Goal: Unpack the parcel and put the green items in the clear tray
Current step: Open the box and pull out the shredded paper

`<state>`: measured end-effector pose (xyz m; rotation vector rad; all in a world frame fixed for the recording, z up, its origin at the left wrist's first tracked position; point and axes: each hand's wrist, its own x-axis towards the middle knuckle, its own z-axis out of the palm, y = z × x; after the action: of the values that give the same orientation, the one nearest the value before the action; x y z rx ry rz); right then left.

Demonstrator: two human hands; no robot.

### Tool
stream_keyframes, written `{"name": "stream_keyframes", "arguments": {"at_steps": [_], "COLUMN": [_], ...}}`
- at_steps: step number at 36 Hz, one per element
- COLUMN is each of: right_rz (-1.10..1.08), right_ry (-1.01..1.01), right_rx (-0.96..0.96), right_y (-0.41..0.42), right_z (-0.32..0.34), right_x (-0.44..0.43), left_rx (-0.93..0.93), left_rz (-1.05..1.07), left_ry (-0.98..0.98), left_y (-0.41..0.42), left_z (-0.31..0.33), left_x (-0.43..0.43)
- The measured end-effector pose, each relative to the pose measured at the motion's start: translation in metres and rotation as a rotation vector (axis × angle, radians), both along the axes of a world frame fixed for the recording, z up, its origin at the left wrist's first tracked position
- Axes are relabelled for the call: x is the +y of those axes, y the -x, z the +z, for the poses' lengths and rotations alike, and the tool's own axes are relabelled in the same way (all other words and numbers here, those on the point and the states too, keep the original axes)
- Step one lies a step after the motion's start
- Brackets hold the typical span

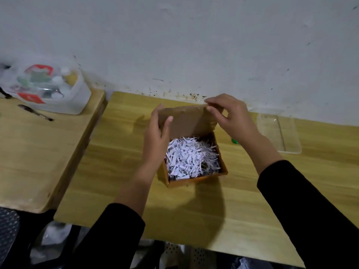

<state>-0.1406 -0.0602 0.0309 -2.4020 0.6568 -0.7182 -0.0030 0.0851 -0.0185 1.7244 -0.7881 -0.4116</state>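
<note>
The light wooden table (194,210) butts against a scuffed white wall at its far edge, and bare board runs wide from the parcel to the near edge. A second wooden table (38,152) stands just beside it on the left, with a narrow gap between them. Near the far middle sits the small brown cardboard box (196,181), its hinged lid flap (186,121) stood upright and its well heaped with white shredded paper (190,156). On the left table a clear lidded plastic container (75,101) holds assorted small goods. The clear rectangular plastic tray (291,151) lies right of the box, by the wall. The left hand (157,136) grips the flap's left edge, thumb on the inner face. The right hand (233,115) pinches the flap's upper right corner. A dark pen (36,113) lies before the container. A small green item (235,141) rests on the table between box and tray, partly hidden by the right wrist.
</note>
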Motion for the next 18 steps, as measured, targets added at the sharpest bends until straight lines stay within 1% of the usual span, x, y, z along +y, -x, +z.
{"name": "stream_keyframes", "arguments": {"at_steps": [3, 6, 8, 11, 18], "right_rz": [-0.097, -0.195, -0.237, -0.286, -0.51], "right_ry": [-0.119, -0.365, -0.468, -0.507, -0.568], "right_rx": [-0.057, -0.144, -0.151, -0.126, -0.079], "right_y": [-0.006, -0.015, -0.018, -0.016, 0.019], "right_z": [-0.016, -0.029, -0.04, -0.057, -0.079], "right_x": [-0.011, -0.014, -0.012, -0.01, -0.004], "left_rx": [0.054, 0.106, 0.154, 0.147, 0.019], "left_rz": [-0.026, -0.041, -0.064, -0.102, -0.253], "left_ry": [0.006, -0.03, -0.064, -0.134, -0.379], "left_y": [-0.013, -0.019, -0.021, -0.022, -0.008], "left_z": [-0.006, -0.015, -0.02, -0.026, -0.032], "left_x": [-0.011, -0.016, -0.018, -0.019, -0.031]}}
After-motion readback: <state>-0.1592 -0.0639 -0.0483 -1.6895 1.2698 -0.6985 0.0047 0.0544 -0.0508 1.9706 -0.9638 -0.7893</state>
